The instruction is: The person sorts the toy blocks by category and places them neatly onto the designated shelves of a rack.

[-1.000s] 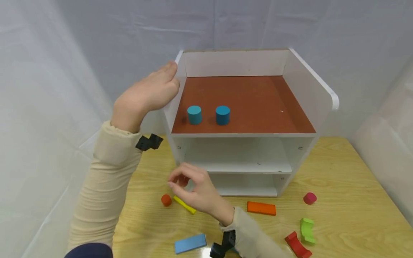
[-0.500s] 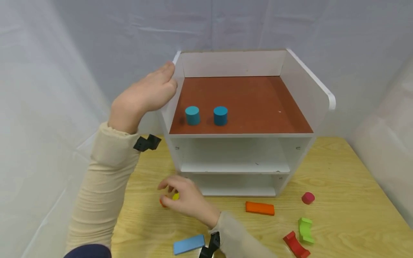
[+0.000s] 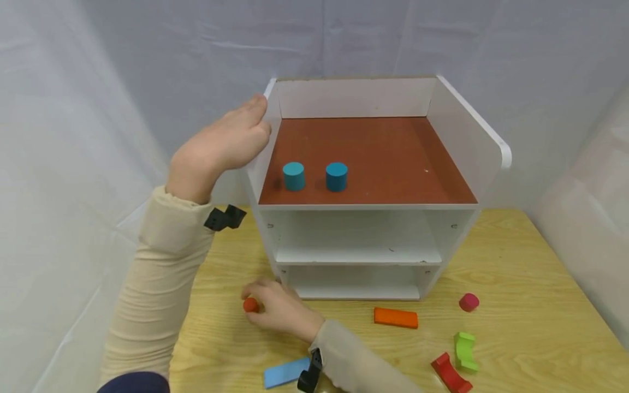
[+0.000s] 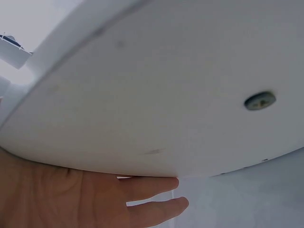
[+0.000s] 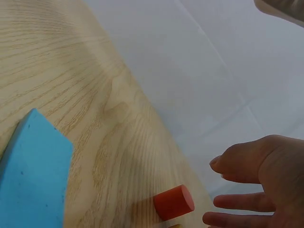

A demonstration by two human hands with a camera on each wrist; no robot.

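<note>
Two hands are at work, and from the head view my left hand (image 3: 223,144) lies flat, fingers straight, against the outer left wall of the white shelf unit (image 3: 484,139), bracing it, while my right hand (image 3: 277,305) is down on the table (image 3: 530,284) just in front of the shelf unit's lower left corner, fingers loosely bent over the small orange-red cylinder (image 3: 250,304). That cylinder sits at my fingertips, touching or nearly so; I cannot tell from here whether I have it pinched. On the shelf unit's top tray stand two teal cylinders (image 3: 294,176), side by side near the front left. An orange flat block (image 3: 396,317) lies in front of the unit, and a blue flat block (image 3: 286,371) nearer me. From the left wrist view, my left palm and straight fingers (image 4: 152,185) press under the curved edge of the white side panel (image 4: 166,85), nothing gripped. From the right wrist view, the orange-red cylinder (image 5: 174,202) lies on its side on the wood, just beside my fingers (image 5: 237,202), which are spread and relaxed, not closed round it. To do this well, I judge I should bring thumb and forefinger onto the cylinder's curved sides squarely, since it could roll away from a glancing touch, and keep the left palm steady on the panel.
</note>
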